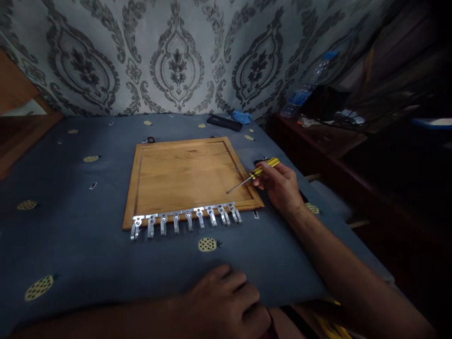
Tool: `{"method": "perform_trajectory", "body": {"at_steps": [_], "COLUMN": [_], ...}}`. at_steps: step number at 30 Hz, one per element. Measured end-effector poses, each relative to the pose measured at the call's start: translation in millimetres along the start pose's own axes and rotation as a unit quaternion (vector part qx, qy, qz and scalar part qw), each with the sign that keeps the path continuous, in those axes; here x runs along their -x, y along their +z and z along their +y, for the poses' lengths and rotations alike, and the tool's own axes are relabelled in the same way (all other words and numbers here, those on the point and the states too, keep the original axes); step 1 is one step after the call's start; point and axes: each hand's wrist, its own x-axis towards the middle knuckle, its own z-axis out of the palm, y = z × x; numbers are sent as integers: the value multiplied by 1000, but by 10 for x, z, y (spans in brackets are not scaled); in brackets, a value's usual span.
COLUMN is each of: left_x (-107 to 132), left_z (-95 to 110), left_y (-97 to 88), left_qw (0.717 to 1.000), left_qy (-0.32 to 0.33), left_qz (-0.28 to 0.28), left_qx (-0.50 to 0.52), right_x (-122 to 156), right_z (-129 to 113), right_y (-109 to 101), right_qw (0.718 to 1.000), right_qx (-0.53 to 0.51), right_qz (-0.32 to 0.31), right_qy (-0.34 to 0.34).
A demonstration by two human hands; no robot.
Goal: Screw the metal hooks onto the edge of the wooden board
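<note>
A square wooden board (183,176) lies on a blue cloth with a pineapple print. Several metal hooks (185,220) lie in a row along its near edge. My right hand (278,186) is at the board's right edge, closed round a screwdriver (252,175) with a yellow and black handle, its shaft pointing left over the board. My left hand (226,301) rests on the cloth at the near edge, fingers curled under; nothing shows in it.
The blue cloth (70,226) covers a wide surface against a patterned wall. A dark flat object (224,122) and a blue item (242,117) lie at the back. A dark wooden shelf (325,136) with bottles and clutter stands to the right.
</note>
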Motion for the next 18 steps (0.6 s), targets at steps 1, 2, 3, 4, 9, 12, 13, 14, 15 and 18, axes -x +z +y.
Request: {"method": "perform_trajectory", "body": {"at_steps": [1, 2, 3, 4, 9, 12, 13, 14, 15, 18], "left_x": [20, 39, 53, 59, -60, -147, -162, -169, -170, -139], "left_z": [9, 15, 19, 19, -79, -293, -385, -480, -571, -775], "left_y": [26, 43, 45, 25, -390, -693, -764, -816, -850, -866], "left_qw": [1000, 1000, 1000, 1000, 1000, 997, 994, 990, 983, 962], "left_qy": [0, 0, -2, -5, -21, -59, -87, -121, -163, -261], "left_qz": [2, 4, 3, 0, 9, 10, 11, 28, 25, -15], "left_qx": [-2, -2, 0, 2, -10, -41, -60, -70, -76, -76], "right_x": [2, 5, 8, 10, 13, 19, 22, 23, 25, 29], "right_z": [-4, -9, -13, -18, -25, -23, -21, -20, -20, -19], "right_y": [4, 9, 14, 18, 23, 24, 25, 26, 26, 26], "right_qw": [1000, 1000, 1000, 1000, 1000, 1000, 1000, 1000, 1000, 1000], "right_qx": [-5, -11, -15, -19, -26, -14, -10, -7, -5, 0], "right_qz": [2, 3, 5, 7, 7, 4, 4, 4, 4, 0], "right_qy": [1, 1, 2, 2, -3, -5, -7, -9, -12, -18]}}
